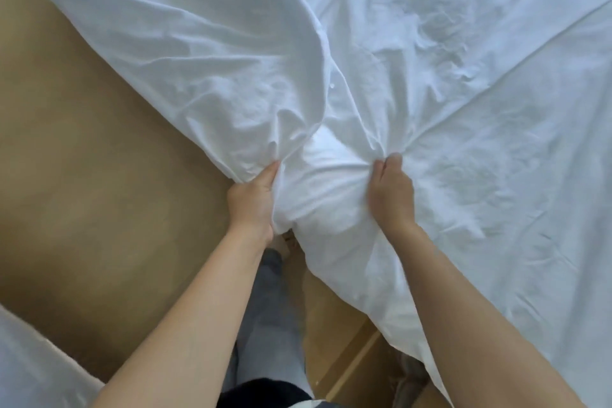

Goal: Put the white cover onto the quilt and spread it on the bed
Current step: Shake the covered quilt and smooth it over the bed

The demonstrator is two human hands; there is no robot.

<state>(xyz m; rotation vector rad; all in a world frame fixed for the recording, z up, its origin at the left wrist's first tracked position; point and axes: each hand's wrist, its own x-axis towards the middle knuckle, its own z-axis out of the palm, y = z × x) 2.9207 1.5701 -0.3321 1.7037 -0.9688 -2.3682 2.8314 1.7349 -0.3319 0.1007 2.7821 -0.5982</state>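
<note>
Head view: your left hand (255, 199) and right hand (390, 195) each clench a fistful of the white cover (198, 60), bunched at a corner just before you, over the tan floor (82, 175). Grip firmly, pull the corner taut, and shake it level.

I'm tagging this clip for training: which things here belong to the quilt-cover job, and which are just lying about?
In the job: wrinkled white fabric cover; padded white bulge between the hands, probably the quilt; left hand and right hand, both gripping the cover.

Lying about: tan floor; white cloth at lower left; pale wooden strip.
</note>
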